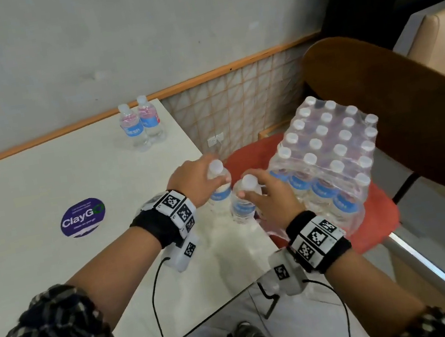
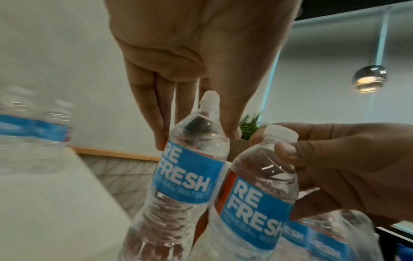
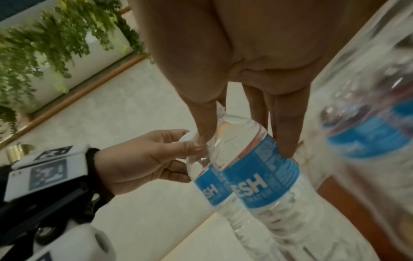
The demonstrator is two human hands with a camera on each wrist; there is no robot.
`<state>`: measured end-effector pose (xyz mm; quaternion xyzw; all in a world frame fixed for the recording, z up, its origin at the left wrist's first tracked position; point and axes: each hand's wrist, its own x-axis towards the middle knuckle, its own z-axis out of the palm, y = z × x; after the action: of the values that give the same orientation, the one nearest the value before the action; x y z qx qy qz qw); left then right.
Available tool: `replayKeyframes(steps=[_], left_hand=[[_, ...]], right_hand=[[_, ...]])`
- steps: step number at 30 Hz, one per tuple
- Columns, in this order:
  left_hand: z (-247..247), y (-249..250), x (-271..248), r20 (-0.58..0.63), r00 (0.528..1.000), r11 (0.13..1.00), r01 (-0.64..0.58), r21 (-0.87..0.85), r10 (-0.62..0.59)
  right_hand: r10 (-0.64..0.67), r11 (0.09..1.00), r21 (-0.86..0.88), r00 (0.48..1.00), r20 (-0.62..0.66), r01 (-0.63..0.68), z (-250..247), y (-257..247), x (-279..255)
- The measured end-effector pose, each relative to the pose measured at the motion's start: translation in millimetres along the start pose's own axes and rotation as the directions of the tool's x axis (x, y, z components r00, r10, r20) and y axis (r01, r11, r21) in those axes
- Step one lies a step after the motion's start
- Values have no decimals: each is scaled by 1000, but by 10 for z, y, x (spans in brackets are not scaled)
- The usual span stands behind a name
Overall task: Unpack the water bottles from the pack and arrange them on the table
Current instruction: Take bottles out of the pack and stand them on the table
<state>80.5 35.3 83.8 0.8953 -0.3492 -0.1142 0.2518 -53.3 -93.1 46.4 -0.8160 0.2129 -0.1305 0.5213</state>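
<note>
Fingers of the left hand [image 1: 188,180] curl round the shoulder of one bottle [image 1: 219,184]; the right hand [image 1: 270,193] pinches a second bottle [image 1: 242,200] just under its cap. Both bottles hang side by side, touching, over the near right edge of the table [image 1: 30,198]. The pack [image 1: 327,157] sits on the red chair seat [image 1: 381,219], still mostly full. Two placed bottles [image 1: 139,123] stand upright, together, at the far corner. Judgement: carry both across and set them down base-flat, just beside that pair, in line. Neck grips let full bottles swing, so lower slowly and release only once each stands steady.
</note>
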Motion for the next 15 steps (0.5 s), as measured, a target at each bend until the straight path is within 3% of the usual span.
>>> replayKeyframes(steps=[7, 11, 15], left_hand=[[-161, -925, -201, -39, 970, 970, 239, -29, -241], [-120, -1242, -199, 14, 976, 976, 219, -21, -219], [-104, -1356, -164, 53, 984, 982, 175, -64, -172]], right_hand=[[-11, 995, -95, 982, 187, 30, 1069, -241, 178], [7, 991, -132, 981, 196, 20, 1321, -332, 261], [105, 985, -155, 982, 156, -81, 1227, -219, 231]])
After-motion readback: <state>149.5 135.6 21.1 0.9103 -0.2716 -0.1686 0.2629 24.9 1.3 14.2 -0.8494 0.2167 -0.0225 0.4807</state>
